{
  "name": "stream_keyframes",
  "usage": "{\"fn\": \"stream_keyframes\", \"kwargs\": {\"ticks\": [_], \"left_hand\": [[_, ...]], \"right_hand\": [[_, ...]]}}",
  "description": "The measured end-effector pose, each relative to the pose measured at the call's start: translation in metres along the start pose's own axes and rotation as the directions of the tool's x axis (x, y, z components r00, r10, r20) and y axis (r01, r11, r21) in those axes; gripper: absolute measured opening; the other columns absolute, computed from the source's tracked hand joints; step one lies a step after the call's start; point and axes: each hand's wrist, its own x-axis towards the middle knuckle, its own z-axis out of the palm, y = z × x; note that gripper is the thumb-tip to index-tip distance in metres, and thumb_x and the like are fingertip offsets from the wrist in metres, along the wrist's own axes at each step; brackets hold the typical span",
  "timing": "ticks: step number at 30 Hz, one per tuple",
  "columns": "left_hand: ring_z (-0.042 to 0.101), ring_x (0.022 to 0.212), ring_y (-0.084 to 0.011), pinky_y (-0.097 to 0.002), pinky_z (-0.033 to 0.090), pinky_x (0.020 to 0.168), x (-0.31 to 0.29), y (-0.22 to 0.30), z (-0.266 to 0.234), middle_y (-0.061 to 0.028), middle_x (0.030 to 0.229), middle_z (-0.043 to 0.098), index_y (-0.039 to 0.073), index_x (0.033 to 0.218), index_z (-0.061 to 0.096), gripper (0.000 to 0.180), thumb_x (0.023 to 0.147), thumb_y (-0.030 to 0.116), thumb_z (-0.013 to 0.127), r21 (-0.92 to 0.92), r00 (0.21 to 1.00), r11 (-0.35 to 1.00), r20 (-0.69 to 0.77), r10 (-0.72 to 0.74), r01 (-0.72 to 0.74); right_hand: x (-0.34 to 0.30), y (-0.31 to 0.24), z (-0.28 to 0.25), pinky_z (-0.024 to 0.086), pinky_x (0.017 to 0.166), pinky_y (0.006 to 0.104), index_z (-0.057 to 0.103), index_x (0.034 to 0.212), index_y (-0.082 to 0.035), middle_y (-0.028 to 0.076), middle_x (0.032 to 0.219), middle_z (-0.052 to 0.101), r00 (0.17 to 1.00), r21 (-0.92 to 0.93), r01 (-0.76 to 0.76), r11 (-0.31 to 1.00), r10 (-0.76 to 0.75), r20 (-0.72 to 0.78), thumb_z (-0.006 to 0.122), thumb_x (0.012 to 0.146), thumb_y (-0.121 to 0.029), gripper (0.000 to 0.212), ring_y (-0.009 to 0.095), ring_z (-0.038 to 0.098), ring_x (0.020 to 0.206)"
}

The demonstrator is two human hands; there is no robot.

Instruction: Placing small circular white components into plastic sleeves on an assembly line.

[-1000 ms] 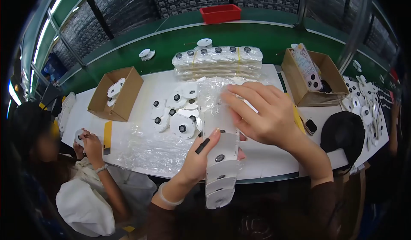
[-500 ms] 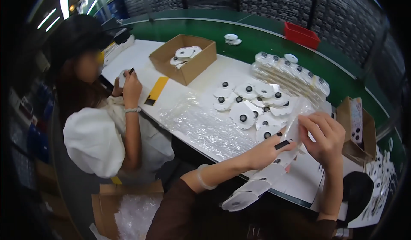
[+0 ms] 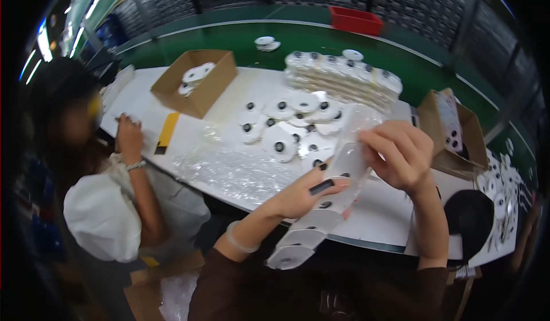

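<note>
A long clear plastic sleeve point(image 3: 318, 221) holding a row of white round discs with dark centres slants across in front of me, its lower end hanging past the table edge. My left hand point(image 3: 306, 194), with black bands on its fingers, is closed round the sleeve's middle. At the upper end, the fingers of my right hand point(image 3: 401, 152) pinch the plastic; its loose clear mouth point(image 3: 364, 117) sticks up beside them. Just beyond my hands lies a pile of loose white discs point(image 3: 279, 147) with black hubs. Crinkled clear plastic sleeves point(image 3: 232, 169) are spread left of my left hand.
Filled sleeves point(image 3: 344, 79) are stacked behind the pile. Cardboard boxes stand left point(image 3: 220, 89) and right point(image 3: 467, 129). A red bin point(image 3: 355, 21) sits at the back. At the left, a co-worker's hand point(image 3: 130, 135) is over the table; a black cap point(image 3: 470, 218) appears at the right.
My view has swung right, so the table's contents appear farther left. Both hands still hold the sleeve, and a white disc now shows near its upper end. The co-worker's hands have lowered.
</note>
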Motion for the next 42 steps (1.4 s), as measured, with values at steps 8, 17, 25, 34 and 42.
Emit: {"fn": "stream_keyframes", "kwargs": {"ticks": [8, 17, 25, 34, 42], "left_hand": [[0.050, 0.083, -0.0137, -0.0251, 0.040, 0.072, 0.009, 0.023, -0.021, -0.0098, 0.091, 0.054, -0.001, 0.114, 0.035, 0.044, 0.077, 0.018, 0.051, -0.001, 0.975, 0.978, 0.073, -0.210, 0.211], [0.055, 0.061, -0.0226, -0.0309, 0.046, 0.057, 0.030, 0.066, -0.037, -0.0146, 0.072, 0.053, -0.005, 0.091, 0.045, 0.043, 0.083, 0.033, 0.027, -0.535, 0.890, 0.806, -0.455, -0.023, -0.253], [0.052, 0.065, -0.0227, -0.0315, 0.044, 0.059, 0.021, 0.065, -0.052, -0.0155, 0.076, 0.050, -0.005, 0.092, 0.043, 0.045, 0.082, 0.036, 0.028, -0.535, 0.813, 0.736, -0.580, 0.037, -0.415], [0.049, 0.067, -0.0240, -0.0328, 0.042, 0.060, 0.013, 0.072, -0.037, -0.0168, 0.076, 0.047, -0.005, 0.092, 0.041, 0.047, 0.082, 0.039, 0.030, -0.633, 0.846, 0.631, -0.528, 0.070, -0.448], [0.051, 0.062, -0.0227, -0.0302, 0.043, 0.055, 0.016, 0.067, -0.043, -0.0167, 0.075, 0.049, -0.005, 0.095, 0.040, 0.047, 0.082, 0.040, 0.032, -0.616, 0.870, 0.649, -0.469, 0.153, -0.446]], "right_hand": [[-0.010, 0.034, -0.009, 0.042, 0.060, 0.0209, 0.053, 0.087, 0.001, 0.007, 0.078, 0.055, 0.627, 0.260, -0.757, 0.599, 0.778, 0.034, 0.055, 0.068, 0.000, 0.020, 0.017, 0.053, 0.066], [0.008, -0.073, -0.006, 0.042, 0.067, 0.0304, 0.047, 0.095, -0.002, 0.010, 0.088, 0.051, 0.779, 0.584, -0.493, 0.645, 0.029, 0.626, 0.057, 0.068, -0.009, 0.030, 0.025, 0.051, 0.076], [-0.002, -0.084, 0.010, 0.043, 0.057, 0.0275, 0.047, 0.089, -0.004, 0.010, 0.084, 0.046, 0.882, 0.373, -0.367, 0.852, 0.192, 0.430, 0.056, 0.069, -0.009, 0.023, 0.022, 0.050, 0.071], [0.000, -0.080, 0.000, 0.041, 0.052, 0.0260, 0.048, 0.078, -0.005, 0.008, 0.080, 0.046, 0.868, 0.350, -0.298, 0.888, 0.100, 0.486, 0.058, 0.061, -0.005, 0.020, 0.022, 0.049, 0.068], [0.005, -0.088, -0.060, 0.039, 0.041, 0.0252, 0.051, 0.076, -0.004, 0.004, 0.066, 0.047, 0.611, 0.547, -0.270, 0.793, -0.297, 0.733, 0.056, 0.061, -0.008, 0.017, 0.016, 0.049, 0.056]]}}
